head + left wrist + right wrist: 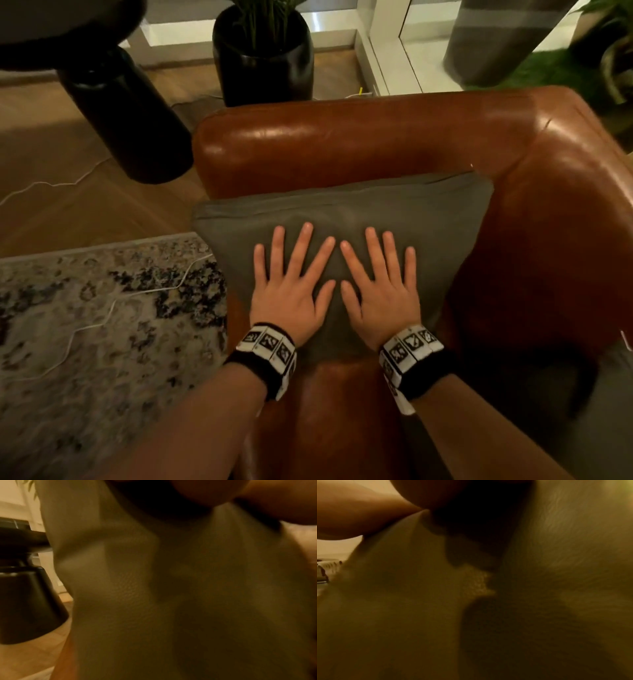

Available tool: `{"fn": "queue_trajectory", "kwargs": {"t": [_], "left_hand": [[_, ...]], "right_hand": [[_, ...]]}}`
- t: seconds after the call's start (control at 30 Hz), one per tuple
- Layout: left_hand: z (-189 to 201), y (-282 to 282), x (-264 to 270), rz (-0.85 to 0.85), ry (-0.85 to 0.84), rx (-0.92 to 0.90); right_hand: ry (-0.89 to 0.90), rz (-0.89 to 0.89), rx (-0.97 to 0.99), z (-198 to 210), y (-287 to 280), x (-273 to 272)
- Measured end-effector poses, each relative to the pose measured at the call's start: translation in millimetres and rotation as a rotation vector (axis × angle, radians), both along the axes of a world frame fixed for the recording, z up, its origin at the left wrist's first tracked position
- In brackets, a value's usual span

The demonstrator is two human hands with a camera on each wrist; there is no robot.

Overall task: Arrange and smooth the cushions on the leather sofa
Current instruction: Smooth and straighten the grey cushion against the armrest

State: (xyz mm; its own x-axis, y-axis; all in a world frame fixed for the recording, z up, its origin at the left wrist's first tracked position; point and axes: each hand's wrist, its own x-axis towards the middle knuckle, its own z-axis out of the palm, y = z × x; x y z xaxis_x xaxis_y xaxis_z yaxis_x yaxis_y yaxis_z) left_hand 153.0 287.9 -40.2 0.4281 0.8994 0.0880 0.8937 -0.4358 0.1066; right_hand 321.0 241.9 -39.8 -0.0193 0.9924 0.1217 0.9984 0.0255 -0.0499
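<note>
The grey cushion (342, 219) stands propped in the far corner of the brown leather sofa (376, 137), its back against the far armrest and its right edge close to the sofa's backrest on the right. Both hands lie flat on its near face, side by side: the left hand (291, 291) and the right hand (380, 291) have their fingers (305, 246) straight and spread wide, pressing and holding nothing. In both wrist views the fabric fills the picture, blurred, with soft folds bunched under the palms. It looks a light, soft thing, its filling giving under pressure and the cloth cover creasing readily; the woven surface should offer more grip than the glossy leather under it, on which the cushion could well slide when pushed. To shift it, the top corners or the side seams seem the best places to take hold; to smooth it, flat palms stroking outward from the middle should serve. A second grey cushion (609, 428) shows at the near right edge.
</note>
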Motion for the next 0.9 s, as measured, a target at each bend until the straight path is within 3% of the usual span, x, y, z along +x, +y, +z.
{"fn": "queue_trajectory", "kwargs": {"t": [0.17,0.27,0.33,0.53,0.63,0.77,0.9], "left_hand": [[12.2,51.9,-4.6,0.057,-0.014,0.043],[15.7,65.0,-24.8,0.172,-0.057,-0.002],[13.3,67.1,-39.5,0.150,-0.053,-0.039],[16.4,47.3,-41.8,0.122,-0.025,-0.122],[36.8,38.2,-15.2,0.156,-0.074,-0.087],[43.2,47.4,20.0,-0.079,0.008,-0.066],[32.8,74.8,-3.7,0.012,0.040,-0.099]], "right_hand": [[-0.029,-0.003,0.041,21.1,54.6,8.6],[-0.036,-0.001,0.012,29.8,58.3,13.1],[-0.079,-0.021,-0.014,32.9,54.5,20.6],[-0.003,-0.283,-0.110,42.6,50.4,77.1],[0.002,-0.192,-0.096,52.7,50.8,66.2],[-0.069,0.046,-0.119,51.8,61.3,29.0],[-0.035,-0.006,-0.163,48.7,80.5,59.0]]}}
